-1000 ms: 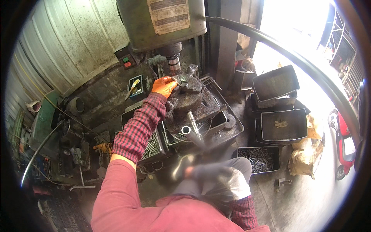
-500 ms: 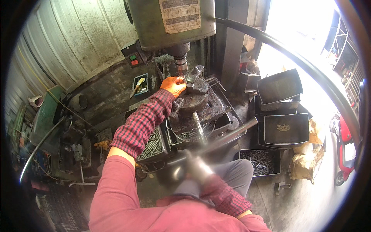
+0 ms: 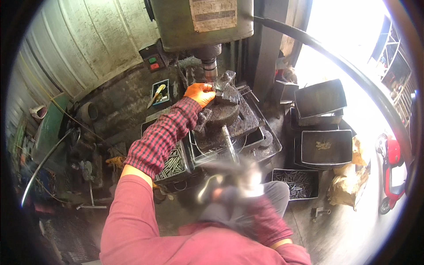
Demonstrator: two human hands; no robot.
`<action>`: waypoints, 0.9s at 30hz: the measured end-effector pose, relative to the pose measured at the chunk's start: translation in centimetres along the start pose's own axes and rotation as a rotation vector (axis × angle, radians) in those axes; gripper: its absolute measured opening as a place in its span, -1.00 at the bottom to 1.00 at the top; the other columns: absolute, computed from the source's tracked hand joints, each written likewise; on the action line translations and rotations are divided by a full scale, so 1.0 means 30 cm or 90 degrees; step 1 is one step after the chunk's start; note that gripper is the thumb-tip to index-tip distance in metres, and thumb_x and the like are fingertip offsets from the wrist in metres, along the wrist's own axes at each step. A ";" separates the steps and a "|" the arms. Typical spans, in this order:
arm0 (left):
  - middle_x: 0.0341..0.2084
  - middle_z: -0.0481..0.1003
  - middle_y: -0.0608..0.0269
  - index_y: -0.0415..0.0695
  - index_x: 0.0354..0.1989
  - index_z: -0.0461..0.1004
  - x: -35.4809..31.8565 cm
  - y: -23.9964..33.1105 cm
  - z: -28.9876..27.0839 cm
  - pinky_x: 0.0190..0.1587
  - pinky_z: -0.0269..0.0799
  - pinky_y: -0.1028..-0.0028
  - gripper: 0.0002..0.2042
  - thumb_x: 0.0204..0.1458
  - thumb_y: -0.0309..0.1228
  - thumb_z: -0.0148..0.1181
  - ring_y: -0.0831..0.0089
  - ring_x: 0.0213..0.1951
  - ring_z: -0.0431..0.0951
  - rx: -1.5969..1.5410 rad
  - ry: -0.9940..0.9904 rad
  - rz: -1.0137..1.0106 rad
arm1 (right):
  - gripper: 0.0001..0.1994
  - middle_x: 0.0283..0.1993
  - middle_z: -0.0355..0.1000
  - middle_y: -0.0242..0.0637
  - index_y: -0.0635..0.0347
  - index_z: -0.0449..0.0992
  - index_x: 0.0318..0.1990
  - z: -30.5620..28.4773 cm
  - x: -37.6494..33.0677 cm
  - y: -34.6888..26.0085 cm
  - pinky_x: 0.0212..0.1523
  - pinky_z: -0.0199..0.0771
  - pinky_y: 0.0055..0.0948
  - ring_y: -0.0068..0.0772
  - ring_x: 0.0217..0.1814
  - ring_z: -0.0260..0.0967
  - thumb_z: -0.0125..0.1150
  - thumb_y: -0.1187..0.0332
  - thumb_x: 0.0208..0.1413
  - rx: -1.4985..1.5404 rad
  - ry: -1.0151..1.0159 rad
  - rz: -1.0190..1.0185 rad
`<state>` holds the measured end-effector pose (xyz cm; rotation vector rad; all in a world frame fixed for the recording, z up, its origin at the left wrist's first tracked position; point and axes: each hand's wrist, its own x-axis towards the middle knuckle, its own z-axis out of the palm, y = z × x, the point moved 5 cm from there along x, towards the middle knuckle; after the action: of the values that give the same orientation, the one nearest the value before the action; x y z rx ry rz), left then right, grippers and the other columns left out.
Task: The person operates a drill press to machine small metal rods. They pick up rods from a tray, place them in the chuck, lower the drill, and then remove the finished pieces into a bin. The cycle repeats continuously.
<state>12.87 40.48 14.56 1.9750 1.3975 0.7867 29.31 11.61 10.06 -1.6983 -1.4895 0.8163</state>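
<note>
Left hand, orange glove, at the left side of the vise; its fingers are bent inward. Cannot tell whether they pinch a part, as the glove hides the contact. Vise sits below the spindle, which comes down just beside the fingers and limits room above them. Machine head overhangs the spot. Right hand in front of the vise, above the lap, heavily blurred; finger state and any grip cannot be told.

Surroundings: a metal rod projects from below the vise toward the person, between vise and right hand. Bin of pins below the left sleeve, partly covered by it. Second pin bin on the floor, right of the knee. Farther right, stacked trays; a nearer tray contains a pale glove. Sack beside these. Left of the vise: small blue box with a yellow-handled tool; switch box behind it. Black hose arcs across the upper right.
</note>
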 end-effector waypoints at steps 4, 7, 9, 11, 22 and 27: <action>-0.28 0.71 0.25 -0.06 -0.14 0.70 0.005 0.009 -0.007 -0.04 0.54 0.42 -0.69 -0.01 -0.18 0.37 0.45 -0.19 0.69 0.019 -0.002 -0.006 | -0.46 0.01 0.52 -0.10 0.26 0.52 0.09 0.167 -0.153 -0.341 0.28 0.43 -0.07 0.02 0.12 0.46 0.45 0.36 -0.13 0.253 -0.232 -0.366; -0.24 0.71 0.26 -0.14 -0.06 0.68 0.001 0.010 -0.006 -0.03 0.51 0.45 -0.64 0.02 -0.21 0.41 0.52 -0.17 0.66 0.018 -0.020 -0.021 | -0.45 -0.03 0.52 -0.11 0.29 0.52 0.07 -0.052 -0.170 -0.512 0.28 0.46 -0.11 -0.01 0.06 0.50 0.45 0.41 -0.18 0.129 -0.161 -0.528; -0.24 0.71 0.24 -0.18 -0.04 0.67 -0.001 0.015 -0.008 -0.02 0.51 0.46 -0.60 0.01 -0.19 0.42 0.51 -0.17 0.66 0.011 -0.010 -0.013 | -0.44 -0.04 0.52 -0.12 0.25 0.56 0.03 -0.231 -0.105 -0.535 0.30 0.38 -0.04 0.00 0.10 0.48 0.53 0.24 -0.18 0.037 -0.062 -0.565; -0.22 0.71 0.25 -0.20 -0.06 0.67 0.001 0.009 -0.010 -0.02 0.51 0.47 -0.66 0.04 -0.27 0.43 0.53 -0.16 0.65 0.027 0.007 -0.034 | -0.43 -0.06 0.52 -0.14 0.21 0.58 -0.02 -0.349 -0.045 -0.506 0.38 0.27 0.04 -0.01 0.14 0.47 0.57 0.13 -0.21 -0.262 0.113 -0.531; 0.25 0.47 -0.02 -0.16 0.40 0.32 -0.111 -0.101 -0.090 0.37 0.33 0.25 -0.31 0.10 -0.25 0.43 0.22 0.30 0.45 -0.057 0.065 0.134 | -0.78 -0.47 0.50 -0.30 0.12 0.63 -0.40 -0.310 0.072 -0.072 0.28 0.34 0.01 -0.09 0.02 0.52 0.40 0.18 0.10 -0.433 0.469 -0.468; 0.12 0.51 -0.11 -0.15 0.26 0.47 -0.276 -0.413 -0.457 0.32 0.34 0.14 -0.48 0.10 -0.31 0.32 -0.01 0.18 0.51 0.151 0.541 0.116 | -0.71 -0.39 0.57 -0.16 0.19 0.64 -0.47 -0.279 0.086 0.067 0.29 0.33 0.02 -0.03 -0.09 0.53 0.30 0.18 0.18 -0.452 0.449 -0.383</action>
<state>-7.14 37.73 13.18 2.0495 1.8382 1.7559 37.71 13.09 12.88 -1.5765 -1.6877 -0.6464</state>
